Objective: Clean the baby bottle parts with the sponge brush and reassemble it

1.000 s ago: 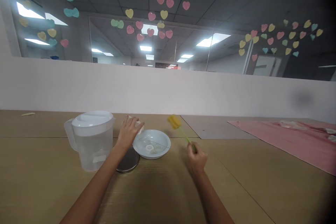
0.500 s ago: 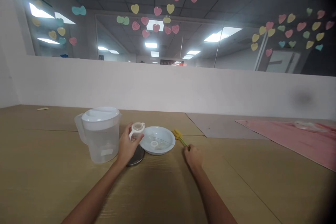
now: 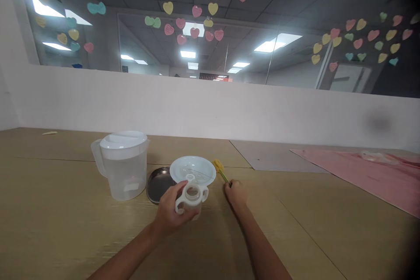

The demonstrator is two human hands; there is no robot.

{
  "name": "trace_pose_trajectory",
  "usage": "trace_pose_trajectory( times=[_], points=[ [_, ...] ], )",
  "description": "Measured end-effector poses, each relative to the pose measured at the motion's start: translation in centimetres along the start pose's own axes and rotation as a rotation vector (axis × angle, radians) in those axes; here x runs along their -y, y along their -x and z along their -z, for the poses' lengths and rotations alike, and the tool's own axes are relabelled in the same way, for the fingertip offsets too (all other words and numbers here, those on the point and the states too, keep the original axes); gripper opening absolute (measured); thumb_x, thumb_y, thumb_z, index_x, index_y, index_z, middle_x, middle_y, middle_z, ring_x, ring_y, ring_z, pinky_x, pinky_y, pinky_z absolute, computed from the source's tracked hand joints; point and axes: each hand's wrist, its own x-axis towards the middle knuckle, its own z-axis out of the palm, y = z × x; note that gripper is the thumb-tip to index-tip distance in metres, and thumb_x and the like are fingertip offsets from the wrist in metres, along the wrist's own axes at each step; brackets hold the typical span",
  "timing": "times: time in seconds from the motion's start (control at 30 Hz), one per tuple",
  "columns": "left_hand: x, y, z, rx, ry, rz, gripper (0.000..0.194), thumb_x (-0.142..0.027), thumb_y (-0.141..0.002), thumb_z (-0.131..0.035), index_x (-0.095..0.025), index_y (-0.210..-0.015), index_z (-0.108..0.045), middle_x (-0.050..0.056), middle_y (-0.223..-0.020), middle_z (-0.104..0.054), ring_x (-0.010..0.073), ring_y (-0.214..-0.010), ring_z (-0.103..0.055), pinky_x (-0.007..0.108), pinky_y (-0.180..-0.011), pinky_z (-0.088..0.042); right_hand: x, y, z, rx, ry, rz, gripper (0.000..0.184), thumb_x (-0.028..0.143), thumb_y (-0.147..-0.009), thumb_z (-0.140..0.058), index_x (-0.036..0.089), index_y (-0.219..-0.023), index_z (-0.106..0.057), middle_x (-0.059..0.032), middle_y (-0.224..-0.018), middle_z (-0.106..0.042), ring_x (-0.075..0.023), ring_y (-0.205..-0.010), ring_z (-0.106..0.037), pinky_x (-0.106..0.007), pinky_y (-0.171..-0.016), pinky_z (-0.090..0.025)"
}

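Observation:
My left hand [image 3: 171, 208] is shut on a translucent two-handled baby bottle [image 3: 192, 197], gripping it by a white handle. The bottle has no cap, and my fingers hide part of it. My right hand [image 3: 236, 194] holds a bottle brush [image 3: 220, 169] with a yellow sponge head and a thin green stem, low over the table. Between the hands sits a shallow white bowl [image 3: 193, 171], its near side hidden by the bottle. To its left stand a round metal dish [image 3: 159, 185] and a clear plastic pitcher [image 3: 123, 170] with a white lid.
The light wooden table [image 3: 65, 183] runs under everything. A low white wall [image 3: 210, 109] stands behind it, below glass with paper hearts. A pink mat [image 3: 364, 175] lies at right beside a grey board [image 3: 272, 155]. A small wooden stick [image 3: 49, 133] lies far left.
My left hand has brought the bottle toward me, to the near side of the bowl, uncovering the metal dish. My right hand has lowered the brush since the oldest frame.

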Motion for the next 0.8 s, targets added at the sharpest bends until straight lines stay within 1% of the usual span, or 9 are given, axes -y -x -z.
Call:
trace_pose_trajectory(
  times=[0.07, 0.1, 0.23, 0.33, 0.47, 0.57, 0.63, 0.73, 0.8],
  points=[
    [0.1, 0.3, -0.3, 0.047, -0.015, -0.029, 0.066, -0.050, -0.068, -0.068, -0.019, -0.122, -0.046, 0.012, -0.114, -0.062, 0.0247, -0.103, -0.060, 0.037, -0.087, -0.050, 0.1, 0.0, -0.1, 0.012, 0.001, -0.002, 0.033, 0.025, -0.086, -0.038, 0.014, -0.085, -0.069, -0.0130, -0.091, -0.066, -0.0227, -0.081, -0.064, -0.029, -0.064, -0.045],
    [0.2, 0.4, -0.4, 0.064, -0.019, -0.023, 0.066, -0.050, -0.068, -0.068, -0.019, -0.122, -0.046, 0.012, -0.114, -0.062, 0.0248, -0.103, -0.059, 0.037, -0.087, -0.050, 0.1, -0.1, -0.2, 0.015, 0.002, -0.005, 0.032, 0.025, -0.086, -0.038, 0.014, -0.086, -0.068, -0.0124, -0.092, -0.066, -0.0222, -0.082, -0.064, -0.028, -0.064, -0.045],
    [0.4, 0.4, -0.7, 0.123, -0.033, 0.089, 0.067, -0.052, -0.069, -0.066, -0.018, -0.123, -0.047, 0.013, -0.117, -0.061, 0.0255, -0.105, -0.058, 0.038, -0.089, -0.048, 0.1, -0.2, -0.5, 0.020, 0.006, 0.003, 0.030, 0.024, -0.086, -0.039, 0.014, -0.089, -0.067, -0.0112, -0.097, -0.066, -0.0207, -0.084, -0.063, -0.026, -0.063, -0.043],
    [0.4, 0.4, -0.8, 0.177, -0.026, 0.164, 0.070, -0.052, -0.070, -0.066, -0.019, -0.128, -0.044, 0.012, -0.115, -0.062, 0.0255, -0.105, -0.058, 0.040, -0.090, -0.047, 0.3, -0.1, -0.6, 0.016, 0.024, 0.019, 0.027, 0.023, -0.086, -0.041, 0.014, -0.091, -0.066, -0.0115, -0.098, -0.066, -0.0205, -0.085, -0.063, -0.026, -0.064, -0.042],
    [0.1, 0.1, -0.8, 0.224, -0.011, 0.207, 0.070, -0.051, -0.073, -0.064, -0.019, -0.131, -0.041, 0.012, -0.116, -0.061, 0.0258, -0.109, -0.055, 0.041, -0.093, -0.044, 0.8, 0.2, -0.5, 0.000, 0.034, 0.036, 0.025, 0.021, -0.086, -0.043, 0.013, -0.095, -0.065, -0.0125, -0.099, -0.064, -0.0215, -0.091, -0.060, -0.027, -0.067, -0.040],
    [0.0, -0.1, -0.8, 0.234, -0.014, 0.197, 0.064, -0.049, -0.075, -0.062, -0.019, -0.128, -0.045, 0.012, -0.121, -0.058, 0.0264, -0.110, -0.054, 0.041, -0.093, -0.044, 1.0, 0.4, -0.5, -0.008, 0.041, 0.058, 0.026, 0.021, -0.087, -0.042, 0.012, -0.097, -0.064, -0.0126, -0.101, -0.063, -0.0221, -0.094, -0.058, -0.027, -0.068, -0.039],
    [-0.1, 0.0, -0.9, 0.231, -0.032, 0.189, 0.060, -0.048, -0.076, -0.061, -0.019, -0.126, -0.046, 0.012, -0.120, -0.057, 0.0267, -0.108, -0.054, 0.042, -0.092, -0.043, 1.1, 0.5, -0.6, -0.012, 0.049, 0.070, 0.026, 0.021, -0.087, -0.041, 0.012, -0.098, -0.063, -0.0126, -0.100, -0.063, -0.0228, -0.094, -0.058, -0.028, -0.068, -0.038],
    [0.1, 0.0, -0.7, 0.204, -0.067, 0.172, 0.065, -0.050, -0.074, -0.063, -0.019, -0.127, -0.044, 0.012, -0.115, -0.059, 0.0267, -0.102, -0.056, 0.043, -0.089, -0.044, 1.0, 0.5, -0.7, -0.032, 0.063, 0.084, 0.025, 0.021, -0.087, -0.043, 0.012, -0.098, -0.063, -0.0134, -0.100, -0.063, -0.0240, -0.096, -0.056, -0.029, -0.070, -0.036],
    [0.5, -0.5, -0.1, 0.142, -0.078, 0.122, 0.069, -0.052, -0.072, -0.064, -0.018, -0.128, -0.042, 0.013, -0.117, -0.057, 0.0262, -0.099, -0.056, 0.043, -0.089, -0.044, 1.1, 0.5, -0.7, -0.070, 0.058, 0.097, 0.024, 0.020, -0.087, -0.044, 0.012, -0.099, -0.063, -0.0134, -0.101, -0.063, -0.0243, -0.096, -0.055, -0.029, -0.072, -0.036]
  ],
)
